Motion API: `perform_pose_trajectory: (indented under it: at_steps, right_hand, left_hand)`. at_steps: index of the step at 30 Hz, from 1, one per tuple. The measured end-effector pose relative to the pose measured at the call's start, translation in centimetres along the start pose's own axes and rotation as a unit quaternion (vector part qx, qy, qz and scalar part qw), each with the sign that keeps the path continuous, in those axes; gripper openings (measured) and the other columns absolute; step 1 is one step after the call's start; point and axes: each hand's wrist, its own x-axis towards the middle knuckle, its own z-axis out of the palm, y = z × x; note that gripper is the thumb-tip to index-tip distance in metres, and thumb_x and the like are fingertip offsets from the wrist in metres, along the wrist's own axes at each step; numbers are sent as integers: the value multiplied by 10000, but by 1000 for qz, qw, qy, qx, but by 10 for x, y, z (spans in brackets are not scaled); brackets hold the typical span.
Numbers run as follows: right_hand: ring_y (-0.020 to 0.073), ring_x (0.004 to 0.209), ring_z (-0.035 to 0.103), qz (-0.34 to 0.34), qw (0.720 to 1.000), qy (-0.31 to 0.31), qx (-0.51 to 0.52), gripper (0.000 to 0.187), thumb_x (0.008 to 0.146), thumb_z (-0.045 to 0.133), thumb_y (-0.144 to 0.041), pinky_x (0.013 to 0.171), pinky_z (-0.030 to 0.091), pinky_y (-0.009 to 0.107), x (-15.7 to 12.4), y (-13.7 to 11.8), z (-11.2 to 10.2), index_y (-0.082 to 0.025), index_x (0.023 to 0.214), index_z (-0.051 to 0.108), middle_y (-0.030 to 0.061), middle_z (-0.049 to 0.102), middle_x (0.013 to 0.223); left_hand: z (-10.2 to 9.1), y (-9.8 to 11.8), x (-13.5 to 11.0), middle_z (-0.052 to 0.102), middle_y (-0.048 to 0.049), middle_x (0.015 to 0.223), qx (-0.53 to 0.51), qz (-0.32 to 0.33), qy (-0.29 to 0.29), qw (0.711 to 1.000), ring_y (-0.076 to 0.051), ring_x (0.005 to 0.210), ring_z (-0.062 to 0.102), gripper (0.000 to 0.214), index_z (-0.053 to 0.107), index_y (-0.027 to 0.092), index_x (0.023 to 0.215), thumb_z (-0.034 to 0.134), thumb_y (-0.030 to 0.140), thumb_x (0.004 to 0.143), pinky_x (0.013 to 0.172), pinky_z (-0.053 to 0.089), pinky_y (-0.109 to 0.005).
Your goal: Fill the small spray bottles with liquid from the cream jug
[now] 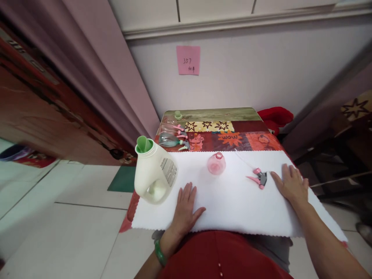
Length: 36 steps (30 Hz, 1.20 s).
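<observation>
My left hand (186, 211) lies flat on the white cloth (226, 209), fingers spread, holding nothing. Just beyond it at the left stands a big cream detergent jug (156, 166) with a handle and a green spout showing in its uncapped mouth. Flat on the cloth at the right rests my right hand (292, 184), also with nothing in it. Beside its thumb lies a pink and grey spray trigger head (260, 178), its thin clear tube reaching away towards the far edge. Between the hands, farther back, a clear pink spray bottle body (216, 164) stands without its head.
At the back left, several clear spray bottles (169, 139) with trigger heads lie on their sides. A green cap (178, 114) sits behind them. A patterned red cover (238, 140) shows beyond the cloth. A pink note (188, 60) hangs on the wall; something red and plush (276, 116) is behind the table.
</observation>
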Motion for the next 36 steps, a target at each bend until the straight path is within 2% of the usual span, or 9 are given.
perform_pose_trajectory:
  at_steps: [5, 7, 9, 13, 17, 21, 25, 32, 36]
  right_hand:
    - [415, 1445, 410, -13, 973, 216, 80, 833, 951, 314, -660, 1199, 226, 633, -19, -13, -19, -84, 1552, 350, 261, 476, 1515]
    - [425, 1473, 369, -40, 956, 274, 101, 785, 960, 347, -608, 1191, 213, 650, -32, -29, -31, -125, 1578, 315, 247, 441, 1549]
    - [419, 1497, 331, -79, 943, 305, 111, 737, 966, 348, -563, 1182, 203, 657, -42, -52, -45, -192, 1599, 277, 212, 409, 1583]
    - [445, 1465, 382, -180, 935, 285, 114, 725, 954, 397, -562, 1198, 186, 692, -57, -105, -68, -182, 1567, 326, 217, 437, 1558]
    - [403, 1449, 431, -227, 932, 203, 196, 650, 967, 460, -500, 1176, 303, 666, -82, -157, -70, -145, 1507, 394, 238, 487, 1513]
    - [323, 1367, 545, -290, 885, 43, 361, 492, 986, 505, -407, 1139, 448, 557, -128, -204, -44, -223, 1442, 494, 159, 580, 1449]
    - [307, 1261, 635, -307, 839, -119, 433, 393, 961, 578, -423, 1061, 533, 517, -163, -240, -17, -247, 1310, 614, 133, 648, 1370]
    - [298, 1189, 670, -348, 786, -218, 462, 326, 935, 632, -436, 1027, 537, 499, -158, -263, -31, -274, 1215, 671, 121, 680, 1303]
    - [319, 1222, 641, -312, 769, -253, 497, 640, 845, 740, -525, 1061, 496, 540, -144, -279, -46, -274, 1401, 544, 142, 646, 1354]
  left_hand:
    - [-52, -6, -20, 644, -116, 1175, -57, -56, 213, 974, -258, 1183, 615, 483, 512, 215, 1323, 687, 149, 877, 1017, 520, -460]
    - [-71, -17, -28, 617, -84, 1090, -41, -125, 315, 940, -256, 1090, 627, 492, 530, 228, 1222, 774, 161, 800, 969, 530, -461]
    - [-81, -32, -31, 582, -97, 1155, -58, -223, 372, 899, -270, 1114, 609, 581, 500, 225, 1226, 830, 246, 749, 991, 507, -492]
    - [-74, -54, -20, 581, -128, 1239, -221, -381, 370, 818, -268, 1120, 619, 754, 443, 213, 1264, 877, 395, 675, 998, 499, -482]
    - [-64, -59, -5, 681, -71, 1011, -334, -446, 336, 759, -214, 921, 657, 530, 568, 188, 1095, 833, 455, 720, 891, 528, -392]
    - [-67, -63, 1, 700, -45, 889, -329, -446, 336, 761, -189, 814, 649, 408, 658, 167, 981, 801, 469, 746, 808, 527, -337]
    - [-75, -76, 12, 698, -42, 794, -308, -437, 341, 773, -193, 738, 641, 391, 700, 143, 931, 776, 481, 750, 717, 523, -316]
    - [-105, -99, 33, 659, 1, 710, -254, -372, 325, 832, -173, 675, 582, 362, 729, 140, 858, 802, 443, 673, 671, 482, -289]
    - [-133, -106, 32, 681, 3, 747, -251, -310, 278, 874, -174, 698, 586, 336, 743, 155, 888, 771, 419, 681, 686, 488, -286]
